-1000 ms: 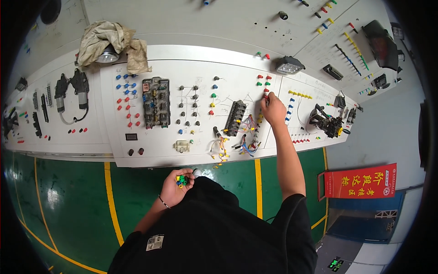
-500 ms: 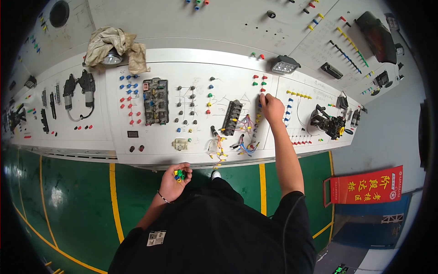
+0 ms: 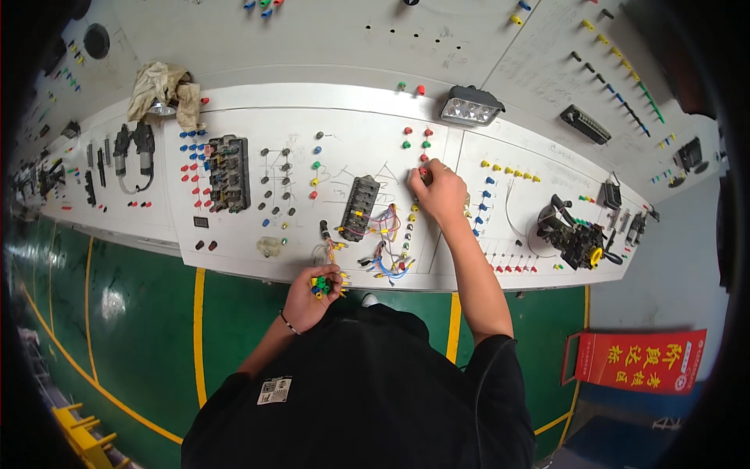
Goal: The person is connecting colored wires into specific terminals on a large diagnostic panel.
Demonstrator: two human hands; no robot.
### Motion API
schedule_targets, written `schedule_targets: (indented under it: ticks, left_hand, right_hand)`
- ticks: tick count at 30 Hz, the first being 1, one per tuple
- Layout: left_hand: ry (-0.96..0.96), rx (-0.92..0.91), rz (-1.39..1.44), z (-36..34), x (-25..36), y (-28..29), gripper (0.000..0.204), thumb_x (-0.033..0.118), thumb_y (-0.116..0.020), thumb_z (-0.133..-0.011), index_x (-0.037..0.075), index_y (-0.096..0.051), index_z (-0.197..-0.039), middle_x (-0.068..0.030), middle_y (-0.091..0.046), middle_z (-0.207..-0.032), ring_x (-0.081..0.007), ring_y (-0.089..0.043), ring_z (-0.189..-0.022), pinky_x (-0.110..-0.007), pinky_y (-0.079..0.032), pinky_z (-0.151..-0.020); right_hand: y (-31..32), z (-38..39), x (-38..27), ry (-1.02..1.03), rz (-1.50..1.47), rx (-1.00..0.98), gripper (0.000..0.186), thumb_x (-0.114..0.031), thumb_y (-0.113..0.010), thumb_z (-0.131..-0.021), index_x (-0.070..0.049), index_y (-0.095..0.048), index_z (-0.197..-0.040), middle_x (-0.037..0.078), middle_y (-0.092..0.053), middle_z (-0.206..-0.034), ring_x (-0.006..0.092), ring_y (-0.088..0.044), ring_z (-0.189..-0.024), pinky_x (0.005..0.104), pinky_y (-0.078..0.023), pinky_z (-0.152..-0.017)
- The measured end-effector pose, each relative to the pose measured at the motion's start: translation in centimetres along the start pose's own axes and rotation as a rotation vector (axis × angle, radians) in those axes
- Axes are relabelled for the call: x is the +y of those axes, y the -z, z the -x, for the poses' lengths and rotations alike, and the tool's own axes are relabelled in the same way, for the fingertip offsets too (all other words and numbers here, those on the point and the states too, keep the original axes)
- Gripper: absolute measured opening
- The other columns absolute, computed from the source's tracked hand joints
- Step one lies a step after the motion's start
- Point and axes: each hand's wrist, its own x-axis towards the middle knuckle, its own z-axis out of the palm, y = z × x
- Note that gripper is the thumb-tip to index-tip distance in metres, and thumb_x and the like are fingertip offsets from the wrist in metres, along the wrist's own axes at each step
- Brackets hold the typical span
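My left hand (image 3: pixel 311 297) is closed on a bunch of green, yellow and blue plastic plugs (image 3: pixel 321 284), held at the front edge of the white panel board (image 3: pixel 482 137). My right hand (image 3: pixel 437 191) pinches at a red terminal (image 3: pixel 423 171), whose lower part is hidden by my fingers, in a column of coloured terminals right of the black connector block (image 3: pixel 359 207). Loose wires with yellow ends (image 3: pixel 383 254) hang below that block, just right of my left hand. Red and green terminals (image 3: pixel 407 130) stand just above my right hand.
A fuse box (image 3: pixel 228 173) and more terminals sit on the left; a black switch assembly (image 3: pixel 572 234) on the right. A lamp (image 3: pixel 470 105) and a rag-draped headlamp (image 3: pixel 155 90) are at the back. A red sign (image 3: pixel 637 359) stands at right, a yellow rack (image 3: pixel 82 438) at lower left.
My left hand has risen and moved right, up to the board's edge. My right hand has shifted left and slightly down in the picture. The view has swung a little.
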Motion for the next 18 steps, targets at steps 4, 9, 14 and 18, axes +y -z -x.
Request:
schedule_targets:
  ticks: [4,9,14,18]
  left_hand:
    - [-0.033,0.004,0.008,-1.5,-2.6,-1.2,0.030,0.019,-0.045,-0.097,-0.004,-0.060,-0.110,-0.0117,-0.063,-0.090,-0.0215,-0.059,-0.082,-0.031,-0.050,-0.075]
    - [-0.026,0.033,0.047,-2.4,-4.9,-2.5,0.029,0.019,-0.047,-0.097,-0.003,-0.060,-0.110,-0.0112,-0.064,-0.089,-0.0207,-0.060,-0.080,-0.030,-0.050,-0.074]
    - [-0.017,0.087,-0.003,-2.8,-4.5,-3.3,0.028,0.020,-0.049,-0.096,-0.002,-0.061,-0.108,-0.0101,-0.063,-0.088,-0.0206,-0.058,-0.078,-0.029,-0.048,-0.069]
    - [0.024,0.044,-0.019,-3.2,-3.7,-3.5,0.027,0.020,-0.049,-0.096,-0.001,-0.062,-0.107,-0.0093,-0.064,-0.088,-0.0201,-0.059,-0.077,-0.029,-0.048,-0.068]
  right_hand:
    - [-0.5,-0.2,0.7,0.089,-0.121,0.086,0.029,-0.034,-0.067,-0.085,-0.007,-0.065,-0.074,0.011,-0.064,-0.062,0.0305,-0.064,-0.056,0.0388,-0.051,-0.054]
    - [0.0,-0.2,1.0,0.006,-0.040,-0.106,0.026,-0.033,-0.066,-0.085,-0.006,-0.066,-0.083,0.010,-0.065,-0.066,0.0311,-0.064,-0.057,0.0401,-0.051,-0.054]
    - [0.4,-0.4,1.0,0.068,-0.121,-0.063,0.026,-0.031,-0.061,-0.091,-0.005,-0.067,-0.088,0.013,-0.067,-0.072,0.0341,-0.066,-0.067,0.0437,-0.051,-0.057]
    - [0.3,-0.2,1.1,0.003,-0.057,-0.136,0.028,-0.031,-0.063,-0.090,-0.004,-0.067,-0.084,0.014,-0.067,-0.077,0.0353,-0.064,-0.064,0.0445,-0.049,-0.058]
